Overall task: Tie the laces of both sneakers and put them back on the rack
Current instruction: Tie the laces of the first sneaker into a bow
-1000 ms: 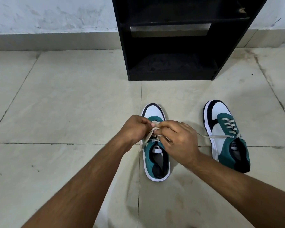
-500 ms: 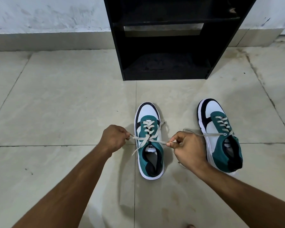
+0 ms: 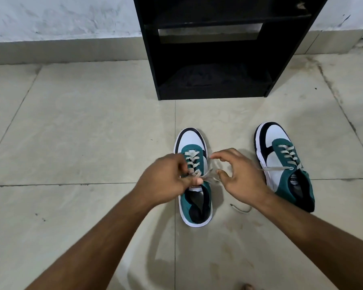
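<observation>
Pale, scuffed floor tiles [image 3: 82, 132] fill most of the view, with a whitewashed wall across the top and a black open-shelved wooden shoe rack [image 3: 214, 59] standing at upper centre, its lower shelf apparently bare as far as the dark lets you tell. You are part-way through the first knot: the teal, white and navy low-top sneaker at centre frame [image 3: 194, 178] sits toe toward the rack, and your left hand [image 3: 166, 181] is closed in a pinch on its cream flat laces [image 3: 199, 174] right over the tongue, though blur hides exactly how the strands cross. Your right hand [image 3: 241, 176] is spread, fingers curled loosely, just beside the shoe and gripping nothing; a lace end trails from the pinch toward its thumb. By the look of it, the next move calls for that free hand to catch the loose strand, form the loop and draw it snug while the left keeps the crossing from slipping. The matching second sneaker at right of frame [image 3: 285, 166] stands well apart, its laces untied, one strand lying across its side and another end [image 3: 240, 208] curling on the tile in lower centre. Both shoes are off the rack, so tying the second and shelving the pair remain.
</observation>
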